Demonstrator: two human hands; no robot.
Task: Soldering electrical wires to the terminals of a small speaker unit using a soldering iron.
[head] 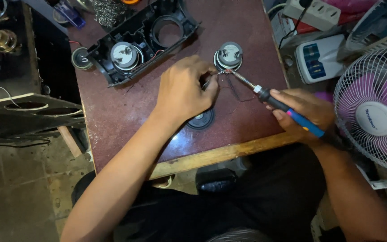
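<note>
Right hand (307,114) is clamped on a soldering iron (279,104), tip at the loose speaker (228,57). Left hand (184,89) is pinched, apparently on a thin wire (234,92), beside it.

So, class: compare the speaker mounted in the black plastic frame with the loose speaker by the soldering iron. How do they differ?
The framed speaker sits fixed inside the black frame; the loose speaker rests bare on the table. The soldering iron, held in the right hand, points at the loose speaker with the left hand beside it; the framed speaker is untouched. Both lie round silver back up.
</note>
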